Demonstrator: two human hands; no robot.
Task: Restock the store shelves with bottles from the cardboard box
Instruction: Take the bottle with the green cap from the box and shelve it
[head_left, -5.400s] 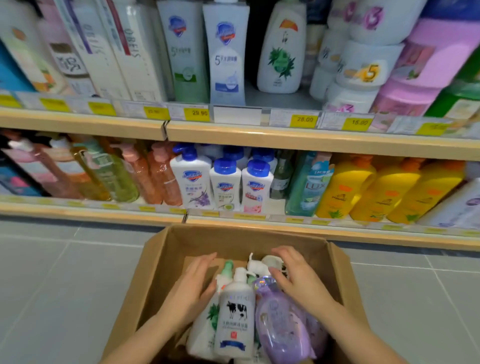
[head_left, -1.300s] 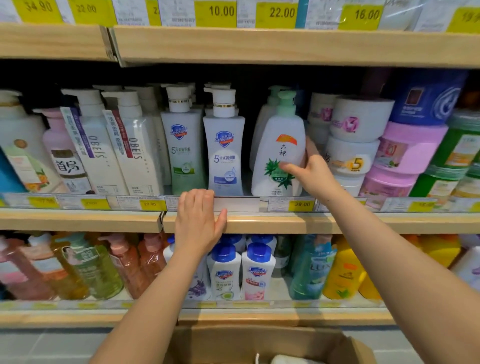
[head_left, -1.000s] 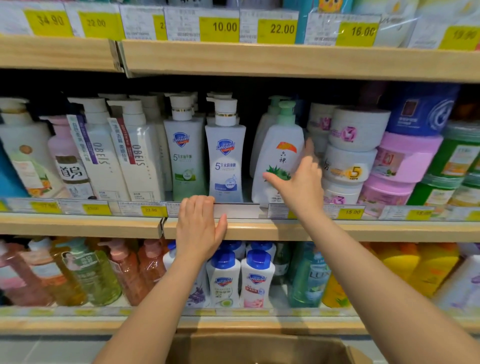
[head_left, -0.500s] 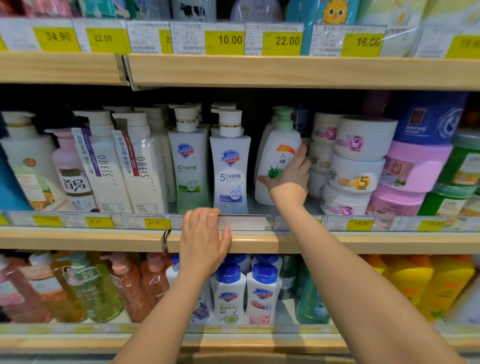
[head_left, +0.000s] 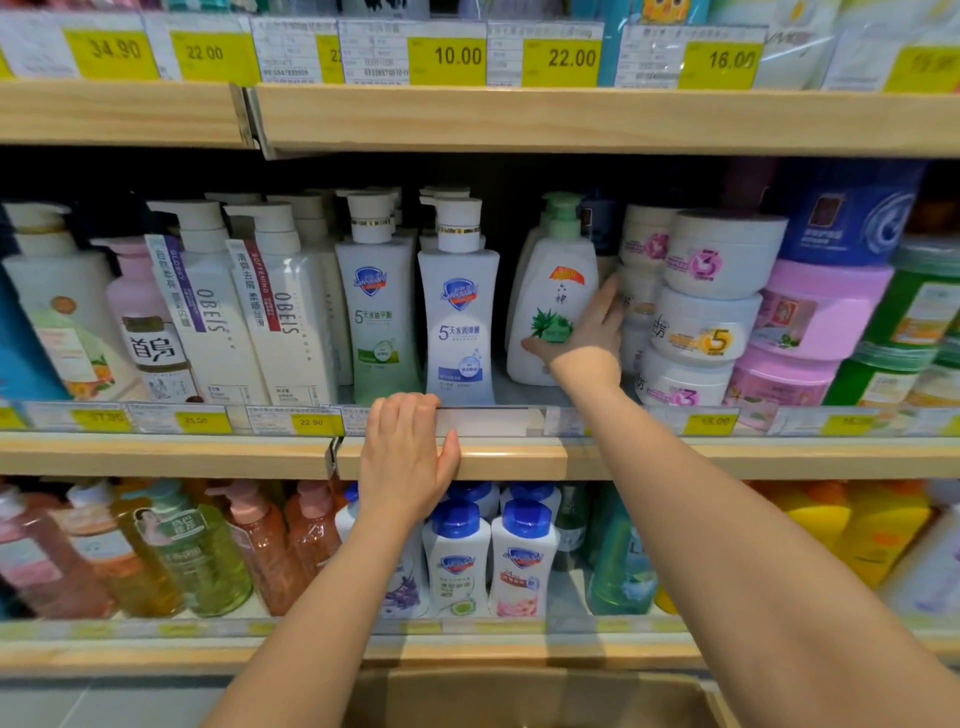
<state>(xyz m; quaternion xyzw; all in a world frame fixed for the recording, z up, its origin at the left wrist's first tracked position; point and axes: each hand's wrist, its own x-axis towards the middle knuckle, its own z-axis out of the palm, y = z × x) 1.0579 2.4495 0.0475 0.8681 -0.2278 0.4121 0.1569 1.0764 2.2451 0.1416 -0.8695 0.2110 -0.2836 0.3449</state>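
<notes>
A white bottle with a green pump and an aloe label (head_left: 556, 291) stands upright on the middle shelf (head_left: 519, 460), between a white-and-blue pump bottle (head_left: 460, 306) and stacked white jars (head_left: 701, 306). My right hand (head_left: 587, 332) wraps its lower right side, thumb across the label. My left hand (head_left: 408, 457) rests over the middle shelf's front edge, fingers curled on the price rail. Only the top rim of the cardboard box (head_left: 530, 696) shows at the bottom.
White pump bottles (head_left: 270, 301) fill the middle shelf to the left, with pink and green tubs (head_left: 821, 322) to the right. The lower shelf holds blue-capped bottles (head_left: 488, 551), tinted bottles (head_left: 182, 545) and yellow bottles (head_left: 857, 530). The upper shelf (head_left: 571, 119) overhangs with price tags.
My right hand has pushed the aloe bottle deeper onto the middle shelf, and my view has come closer. My left hand has stayed on the shelf edge.
</notes>
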